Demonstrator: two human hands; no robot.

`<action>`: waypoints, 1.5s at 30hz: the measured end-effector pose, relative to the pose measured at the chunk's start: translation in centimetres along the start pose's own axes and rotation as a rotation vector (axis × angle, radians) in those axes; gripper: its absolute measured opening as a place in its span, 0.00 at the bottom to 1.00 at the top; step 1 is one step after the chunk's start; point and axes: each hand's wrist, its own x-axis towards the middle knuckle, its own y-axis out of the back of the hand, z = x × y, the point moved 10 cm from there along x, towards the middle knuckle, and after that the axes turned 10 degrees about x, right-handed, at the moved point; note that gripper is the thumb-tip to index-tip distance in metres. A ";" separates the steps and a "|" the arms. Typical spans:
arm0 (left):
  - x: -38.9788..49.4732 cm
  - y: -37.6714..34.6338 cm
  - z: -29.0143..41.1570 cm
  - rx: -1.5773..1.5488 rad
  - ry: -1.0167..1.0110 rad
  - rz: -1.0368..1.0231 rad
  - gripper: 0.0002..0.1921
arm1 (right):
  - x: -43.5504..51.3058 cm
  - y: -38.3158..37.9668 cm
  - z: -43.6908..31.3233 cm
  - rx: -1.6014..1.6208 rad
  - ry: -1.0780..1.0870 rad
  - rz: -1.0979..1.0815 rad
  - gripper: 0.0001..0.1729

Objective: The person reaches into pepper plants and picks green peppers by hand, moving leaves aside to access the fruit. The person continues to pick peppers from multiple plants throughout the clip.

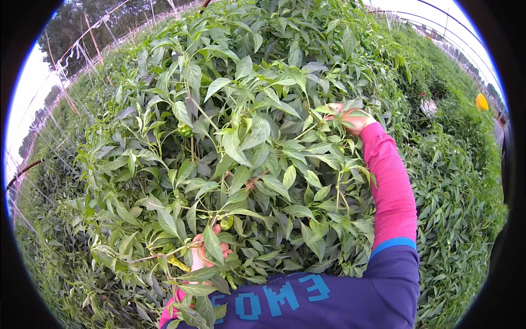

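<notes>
Dense pepper plants fill the view before me. My left hand (201, 253) is low, left of the middle, among leafy stems. Leaves partly cover it, and a small green pepper (226, 222) hangs just above its fingers. A pale yellow-green pepper (178, 263) lies close to its left side. My right hand (351, 118) reaches out at the upper right, its fingers among the leaves at a branch tip; leaves hide part of the fingers. A wrinkled green pepper (185, 130) hangs farther up on the left. Whether either hand grips a stem is hard to tell.
Pepper foliage (452, 177) continues on the right. Poles and strings (78, 45) stand at the upper left, and thin curved hoops cross the upper right. A person (498, 129) is partly visible at the far right edge, near a yellow object (481, 102).
</notes>
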 end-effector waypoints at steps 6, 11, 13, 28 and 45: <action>0.6 1.1 -1.8 0.087 0.100 0.093 0.20 | -1.1 -2.5 -2.6 -0.160 -0.024 -0.231 0.18; 0.5 0.8 -2.4 -0.154 0.113 0.078 0.21 | -2.5 -4.3 -5.3 -0.015 -0.001 -0.325 0.21; 0.4 0.7 -2.3 -0.099 0.080 0.041 0.21 | -2.8 -4.5 -5.5 0.132 -0.074 -0.297 0.16; 0.2 0.5 0.4 0.207 -0.087 0.175 0.12 | -6.7 1.8 -13.2 -0.654 0.051 0.261 0.15; -0.8 -1.9 -0.9 -0.108 0.140 0.219 0.10 | -15.4 -3.7 -3.4 -0.337 -0.584 0.155 0.12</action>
